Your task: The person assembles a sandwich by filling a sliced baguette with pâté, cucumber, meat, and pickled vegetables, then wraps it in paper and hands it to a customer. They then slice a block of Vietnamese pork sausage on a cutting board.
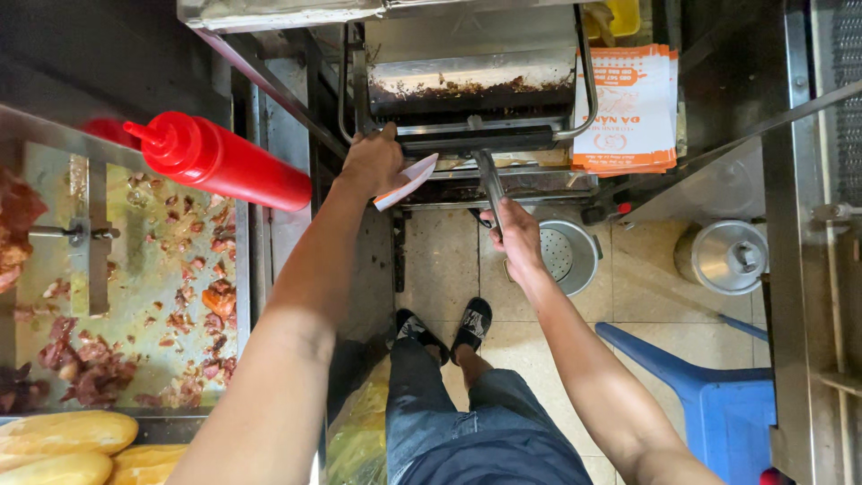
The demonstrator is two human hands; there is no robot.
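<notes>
Tongs [489, 180], stiff slick metal, sit clamped in our right hand [519, 235] near their hinge end, while our left hand [373, 162] pinches a light, floppy paper sleeve [409, 178] at its edge.

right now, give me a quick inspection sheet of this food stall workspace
surface: steel tray littered with meat scraps
job's things: metal tongs; white paper sleeve; crumb-strewn open oven
clutter: red squeeze bottle, baguettes, stack of orange-printed paper bags
hands: left hand holds the paper sleeve; right hand grips the tongs
cables: nothing seen
surroundings: tiled floor, metal strainer pot, lidded steel pot, blue plastic chair
</notes>
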